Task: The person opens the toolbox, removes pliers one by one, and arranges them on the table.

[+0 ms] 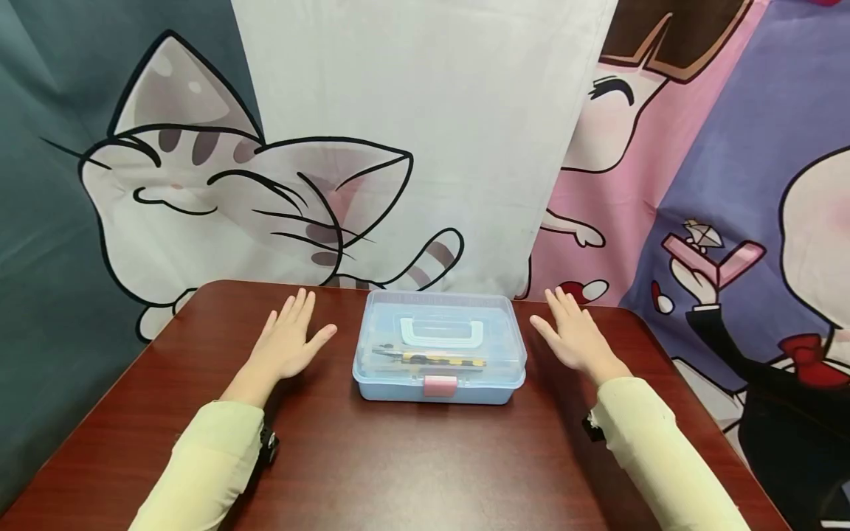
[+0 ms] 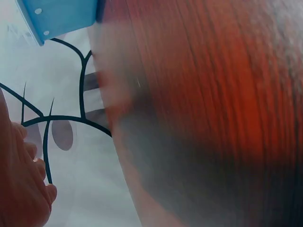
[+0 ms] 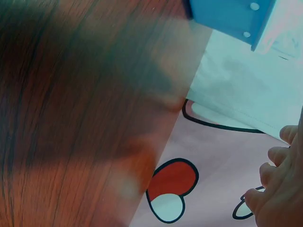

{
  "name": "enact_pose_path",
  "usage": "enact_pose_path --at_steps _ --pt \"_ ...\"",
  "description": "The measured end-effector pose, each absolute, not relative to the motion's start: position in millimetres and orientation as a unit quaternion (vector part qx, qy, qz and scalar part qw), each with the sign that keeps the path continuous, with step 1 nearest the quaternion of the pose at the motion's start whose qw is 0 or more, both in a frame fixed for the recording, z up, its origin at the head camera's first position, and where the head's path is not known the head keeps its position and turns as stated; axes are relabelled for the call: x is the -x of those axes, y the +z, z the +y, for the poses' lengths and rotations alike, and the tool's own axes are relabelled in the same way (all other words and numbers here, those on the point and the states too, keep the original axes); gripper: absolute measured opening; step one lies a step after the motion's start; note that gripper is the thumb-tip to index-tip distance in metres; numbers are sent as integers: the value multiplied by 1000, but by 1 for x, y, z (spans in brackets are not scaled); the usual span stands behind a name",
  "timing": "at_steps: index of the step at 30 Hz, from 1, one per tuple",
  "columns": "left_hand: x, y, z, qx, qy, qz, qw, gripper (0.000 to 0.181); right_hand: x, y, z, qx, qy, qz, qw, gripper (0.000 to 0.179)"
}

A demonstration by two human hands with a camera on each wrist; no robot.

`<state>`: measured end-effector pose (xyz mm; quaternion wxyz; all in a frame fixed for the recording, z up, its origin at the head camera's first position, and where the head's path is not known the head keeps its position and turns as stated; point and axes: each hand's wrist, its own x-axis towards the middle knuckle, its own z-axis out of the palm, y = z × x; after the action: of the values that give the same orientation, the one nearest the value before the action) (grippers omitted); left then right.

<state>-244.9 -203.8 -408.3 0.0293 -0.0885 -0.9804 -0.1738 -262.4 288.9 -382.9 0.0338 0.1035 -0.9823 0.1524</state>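
Observation:
A light blue plastic case (image 1: 381, 391) with a see-through lid stands near the table's back edge. Its lid carries a pale blue handle (image 1: 441, 341), and a pink latch (image 1: 440, 386) closes the front. Through the lid a yellow-and-black patterned pencil-like item (image 1: 443, 361) shows. To the left of the case is my left hand (image 1: 287, 343), palm down with straight fingers, apart from it. My right hand (image 1: 576, 335) is held likewise on the other side, touching nothing. Both wrist views catch a corner of the case (image 2: 66, 19) at the top.
The reddish-brown wooden table (image 1: 425, 464) has rounded back corners. Close behind it hangs a cloth backdrop (image 1: 425, 110) printed with a cartoon cat and figures. Dark wrist devices (image 1: 268, 445) peek out below the pale sleeves (image 1: 206, 464).

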Motion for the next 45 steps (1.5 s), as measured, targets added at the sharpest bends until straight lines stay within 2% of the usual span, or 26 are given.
enact_pose_path --at_steps 13,21,36,45 --pt "238 -411 -194 96 -235 -967 27 82 252 -383 281 -118 248 -961 24 72" --pt "236 -409 -190 100 -258 -961 24 78 249 -381 276 -119 263 -957 22 72" --pt "234 -409 -181 96 -327 -940 -1 80 241 -380 268 -109 297 -948 21 69" --pt "230 -410 -177 88 -369 -925 -15 74 234 -380 265 -97 318 -943 18 65"
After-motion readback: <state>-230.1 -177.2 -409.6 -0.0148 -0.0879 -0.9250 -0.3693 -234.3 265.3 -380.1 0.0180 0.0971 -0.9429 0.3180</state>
